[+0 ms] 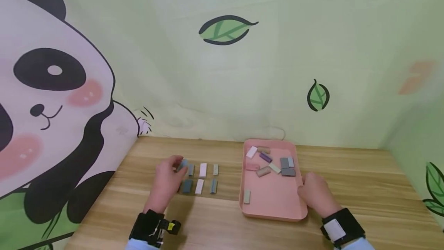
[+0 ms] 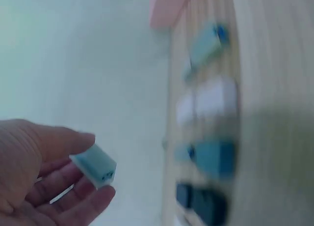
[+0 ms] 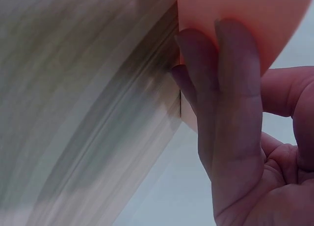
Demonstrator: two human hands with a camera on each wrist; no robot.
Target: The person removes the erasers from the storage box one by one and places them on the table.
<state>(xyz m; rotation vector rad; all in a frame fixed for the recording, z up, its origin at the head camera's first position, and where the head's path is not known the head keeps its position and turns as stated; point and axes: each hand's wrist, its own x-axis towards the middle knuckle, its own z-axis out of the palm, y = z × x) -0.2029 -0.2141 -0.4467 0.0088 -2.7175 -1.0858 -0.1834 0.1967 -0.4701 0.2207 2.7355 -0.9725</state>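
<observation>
In the head view my left hand point(image 1: 165, 184) pinches a small light blue-grey block point(image 1: 182, 164) above the left part of the table. The left wrist view shows that block point(image 2: 95, 164) between thumb and fingertips, raised off the wood. Two rows of small blocks lie beside this hand, among them a dark blue-grey block point(image 1: 187, 186), a white block point(image 1: 202, 170) and a pale green block point(image 1: 216, 169). My right hand point(image 1: 317, 193) grips the right rim of a pink tray point(image 1: 268, 206); in the right wrist view its fingers lie against the tray's outer wall point(image 3: 206, 10).
Inside the tray are several loose pieces, including a purple piece point(image 1: 265, 157), a brown piece point(image 1: 263, 171) and grey blocks point(image 1: 288, 172). A pale green block point(image 1: 247, 196) lies near its left wall. Behind the wooden table point(image 1: 215, 223) hangs a green printed backdrop point(image 1: 263, 88).
</observation>
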